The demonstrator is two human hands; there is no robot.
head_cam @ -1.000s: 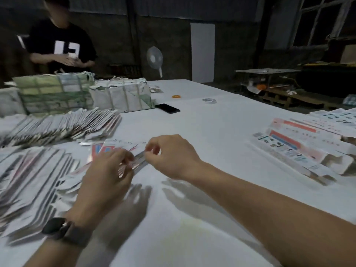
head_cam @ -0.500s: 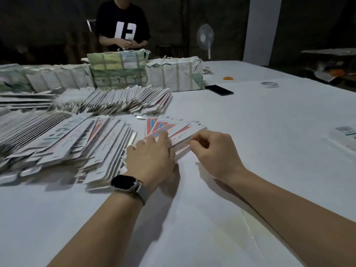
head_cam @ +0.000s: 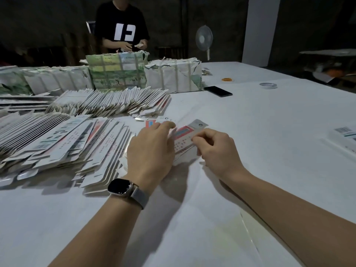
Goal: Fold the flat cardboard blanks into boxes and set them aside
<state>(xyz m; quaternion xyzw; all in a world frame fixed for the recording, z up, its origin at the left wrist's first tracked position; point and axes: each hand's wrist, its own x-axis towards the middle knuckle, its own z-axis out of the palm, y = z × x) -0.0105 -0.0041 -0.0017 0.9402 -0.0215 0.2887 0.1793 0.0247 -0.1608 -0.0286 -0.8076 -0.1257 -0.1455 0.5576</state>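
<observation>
A flat white cardboard blank [head_cam: 185, 136] with red and blue print lies on top of a small pile at the middle of the white table [head_cam: 269, 132]. My right hand [head_cam: 217, 149] pinches its right edge with curled fingers. My left hand [head_cam: 152, 151], with a watch on the wrist, rests palm down over the pile's left side, fingers on the blanks; whether it grips any is hidden. Large fanned stacks of flat blanks [head_cam: 63, 143] lie to the left. A folded box [head_cam: 344, 132] shows at the right edge.
Wrapped bundles [head_cam: 117, 72] stand at the back of the table, with another row of blanks [head_cam: 115, 103] in front of them. A black phone [head_cam: 217, 91], a tape roll [head_cam: 268, 85] and an orange ring [head_cam: 227, 79] lie further back. A person [head_cam: 122, 26] stands behind the bundles.
The view has swung left and down, from the folded boxes toward the blank stacks. Both hands have settled on the small pile, and my right hand now pinches the top blank's edge.
</observation>
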